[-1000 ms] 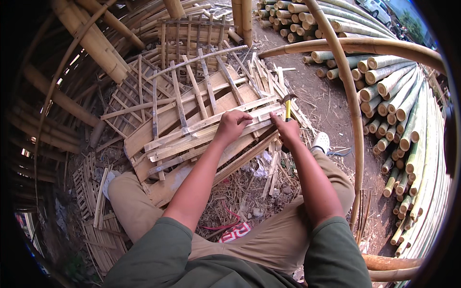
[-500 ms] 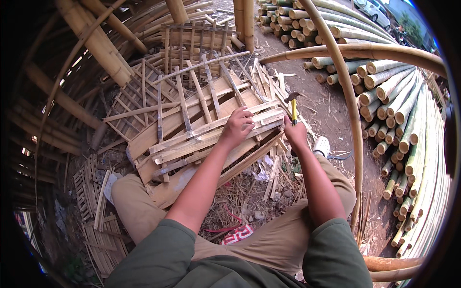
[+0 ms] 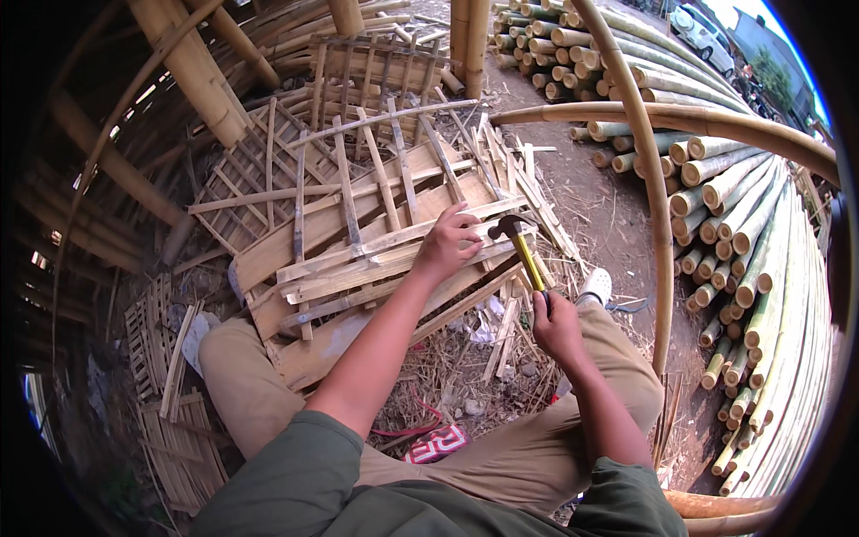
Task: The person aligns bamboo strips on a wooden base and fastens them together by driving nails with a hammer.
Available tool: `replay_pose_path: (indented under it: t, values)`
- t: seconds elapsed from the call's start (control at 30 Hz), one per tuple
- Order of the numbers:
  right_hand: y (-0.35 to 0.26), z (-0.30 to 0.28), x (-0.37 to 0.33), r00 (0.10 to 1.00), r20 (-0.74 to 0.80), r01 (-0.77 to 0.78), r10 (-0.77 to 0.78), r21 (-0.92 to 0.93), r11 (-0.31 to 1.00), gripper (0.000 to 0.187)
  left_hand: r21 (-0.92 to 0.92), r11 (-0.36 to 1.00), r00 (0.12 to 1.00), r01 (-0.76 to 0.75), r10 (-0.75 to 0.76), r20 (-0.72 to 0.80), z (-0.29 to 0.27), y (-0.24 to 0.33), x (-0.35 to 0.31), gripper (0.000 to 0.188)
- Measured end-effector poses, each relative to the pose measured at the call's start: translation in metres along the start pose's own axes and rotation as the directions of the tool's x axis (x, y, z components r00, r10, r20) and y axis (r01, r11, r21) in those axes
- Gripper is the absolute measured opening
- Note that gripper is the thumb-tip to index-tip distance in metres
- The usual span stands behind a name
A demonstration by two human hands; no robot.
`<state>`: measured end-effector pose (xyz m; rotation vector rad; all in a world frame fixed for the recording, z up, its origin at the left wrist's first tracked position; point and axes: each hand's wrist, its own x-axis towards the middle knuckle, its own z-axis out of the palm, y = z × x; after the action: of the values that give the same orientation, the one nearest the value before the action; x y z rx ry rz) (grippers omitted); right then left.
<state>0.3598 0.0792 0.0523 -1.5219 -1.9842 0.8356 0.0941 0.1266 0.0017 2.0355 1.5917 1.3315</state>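
My right hand (image 3: 557, 324) is wrapped round the black grip of a claw hammer (image 3: 528, 257) with a yellow shaft. The dark hammer head hovers over or rests at the right end of some pale slats (image 3: 376, 268); contact is unclear. My left hand (image 3: 446, 242) lies on these slats just left of the hammer head, its fingers curled toward the thumb. Anything small between those fingertips is too small to make out. The slats lie side by side along a slatted bamboo frame (image 3: 376, 179), whose thin crosspieces stick out away from me. Wide wooden boards (image 3: 331, 345) support it.
Stacked bamboo poles (image 3: 716, 192) fill the right side. A curved bamboo pole (image 3: 660, 224) rises close to my right arm. Slatted panels (image 3: 183, 438) lie at left, with thick bamboo posts (image 3: 192, 76) behind. Wood scraps and a red-and-white packet (image 3: 436, 443) litter the ground between my legs.
The hammer has swung from upright beside the slats to lean left over their right end. My right hand has moved down toward me. My left hand's fingers have shifted slightly, staying on the slats.
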Motion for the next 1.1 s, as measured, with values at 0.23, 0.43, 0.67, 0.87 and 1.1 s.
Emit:
replay_pose_path:
  t: [0.23, 0.43, 0.67, 0.87, 1.1]
  values:
    - [0.0, 0.001, -0.007, 0.995, -0.018, 0.098, -0.099, -0.049, 0.994, 0.031, -0.019, 1.0, 1.0, 0.01, -0.01, -0.008, 0.0, 0.001, 0.001, 0.006]
    - [-0.004, 0.0, -0.001, 0.993, -0.052, 0.109, -0.11, -0.023, 0.994, 0.03, -0.065, 0.998, 1.0, 0.02, -0.021, -0.012, -0.002, 0.001, 0.005, 0.007]
    - [-0.007, 0.002, -0.003, 0.996, -0.023, 0.088, -0.089, -0.045, 0.995, 0.029, -0.03, 0.998, 0.998, 0.057, -0.057, -0.012, 0.001, 0.001, 0.003, 0.007]
    - [-0.008, 0.001, -0.004, 0.996, -0.003, 0.084, -0.084, -0.058, 0.995, 0.029, -0.019, 0.999, 0.999, 0.035, -0.035, -0.012, -0.001, 0.001, 0.003, 0.007]
    - [-0.009, 0.002, -0.004, 0.995, 0.007, 0.104, -0.103, -0.082, 0.991, 0.029, 0.006, 0.999, 0.999, 0.047, -0.047, -0.009, -0.002, 0.003, 0.003, 0.008]
